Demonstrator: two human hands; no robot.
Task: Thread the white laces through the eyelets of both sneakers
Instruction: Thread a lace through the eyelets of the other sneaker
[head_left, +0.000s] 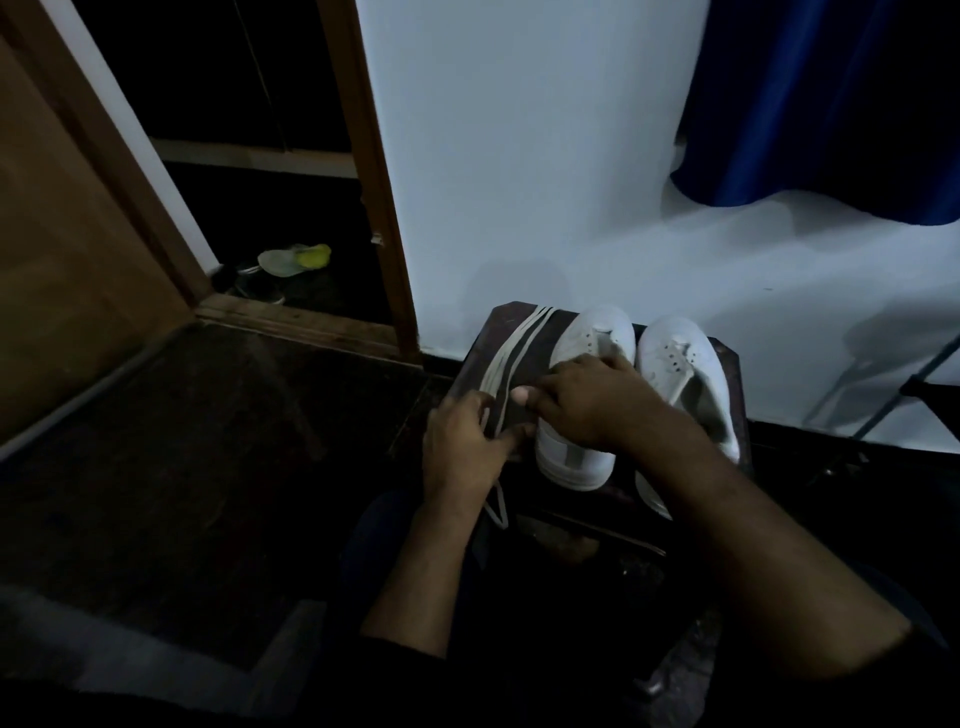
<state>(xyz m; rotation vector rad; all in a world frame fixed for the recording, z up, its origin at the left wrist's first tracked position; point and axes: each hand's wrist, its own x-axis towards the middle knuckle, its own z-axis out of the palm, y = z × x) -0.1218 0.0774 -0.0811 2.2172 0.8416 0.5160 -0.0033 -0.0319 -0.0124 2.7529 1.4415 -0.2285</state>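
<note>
Left of the two white sneakers (587, 395) on the dark stool (727, 358), the left hand (460, 449) curls around the white laces (511, 353). The right hand (587, 400) rests on the nearer sneaker, seemingly pinching a lace.

body: two bare forearms, no sleeves showing | left hand (460, 441), right hand (587, 402): no rings, watch or gloves | legs: dark trousers (363, 535)

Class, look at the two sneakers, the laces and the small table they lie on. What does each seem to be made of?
Sneakers: probably smooth leather or synthetic, matte white with punched holes.
Laces: flat woven fabric, seemingly cotton or polyester; they lie limp and ribbon-like.
Table: likely dark wood, faintly streaked; the dim light leaves this uncertain.
</note>
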